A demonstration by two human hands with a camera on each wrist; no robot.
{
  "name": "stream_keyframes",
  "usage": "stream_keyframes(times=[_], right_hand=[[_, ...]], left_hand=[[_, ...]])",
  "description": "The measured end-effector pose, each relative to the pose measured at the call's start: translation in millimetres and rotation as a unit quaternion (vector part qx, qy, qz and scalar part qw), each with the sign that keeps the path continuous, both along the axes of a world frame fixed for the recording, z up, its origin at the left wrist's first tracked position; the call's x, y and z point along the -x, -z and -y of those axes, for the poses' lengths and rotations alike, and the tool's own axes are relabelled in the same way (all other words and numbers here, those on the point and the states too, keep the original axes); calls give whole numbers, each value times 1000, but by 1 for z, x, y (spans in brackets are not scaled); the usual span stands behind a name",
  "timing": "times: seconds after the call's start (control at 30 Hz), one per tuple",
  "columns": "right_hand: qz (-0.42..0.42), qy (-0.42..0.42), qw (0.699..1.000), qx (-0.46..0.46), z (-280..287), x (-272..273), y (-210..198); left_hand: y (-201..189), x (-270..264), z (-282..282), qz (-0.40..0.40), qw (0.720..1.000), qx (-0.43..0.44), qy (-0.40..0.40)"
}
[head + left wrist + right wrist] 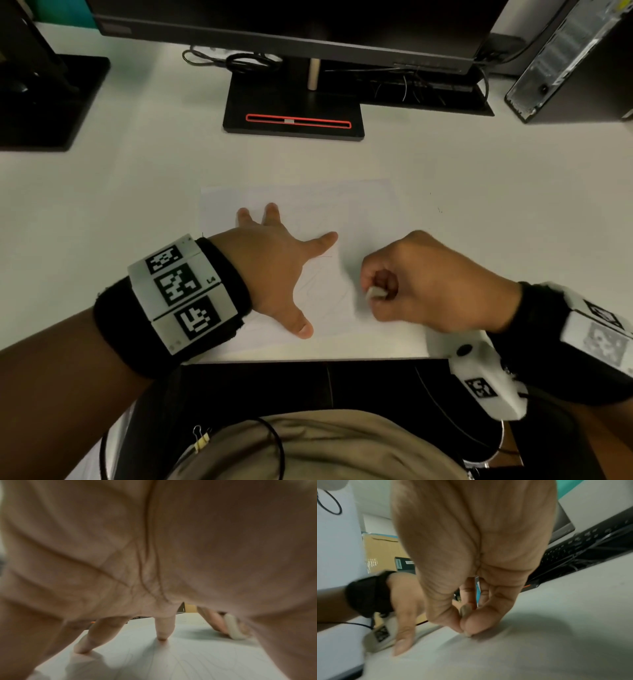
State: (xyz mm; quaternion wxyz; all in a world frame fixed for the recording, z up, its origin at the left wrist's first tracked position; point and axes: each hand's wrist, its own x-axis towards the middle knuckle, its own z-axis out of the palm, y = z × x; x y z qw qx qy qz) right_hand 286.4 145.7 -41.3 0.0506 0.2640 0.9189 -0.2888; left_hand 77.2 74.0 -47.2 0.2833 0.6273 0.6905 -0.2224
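Note:
A white sheet of paper [308, 205] with faint pencil lines lies on the white desk. My left hand [291, 267] lies flat on the sheet with fingers spread, and its fingertips [162, 635] press on the paper [188, 660]. Just to its right, my right hand [383, 286] is curled around a small white eraser [375, 293] and pinches it against the sheet. The eraser [234, 627] looks blurred in the left wrist view. From the right wrist, thumb and fingers close on the eraser's blue-and-white sleeve [477, 592], low over the paper [505, 655].
A black monitor stand [294, 113] sits straight ahead, with a keyboard [428, 92] and cables behind it. A computer tower [575, 61] stands at the far right and another black base [44, 102] at the far left. The desk's near edge [308, 359] runs just below my hands.

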Motion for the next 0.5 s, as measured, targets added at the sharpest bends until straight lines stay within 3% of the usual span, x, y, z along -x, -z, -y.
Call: stream_keyframes(times=[0.07,0.23,0.4,0.5], right_hand=[[-3,24,999,-34,-8,1,0],[17,-63,998,18,11,14,-4],[1,-12,999,-35,-11,21,-2],[19,-90,996,1,11,26,-3]], left_hand=[[0,0,0,-4,1000,-1,0],[-2,-1,-1,-5,1000,1,-1],[-4,-4,-2,-10,1000,5,-1],[-3,-3,-2,-12,1000,4,-3]])
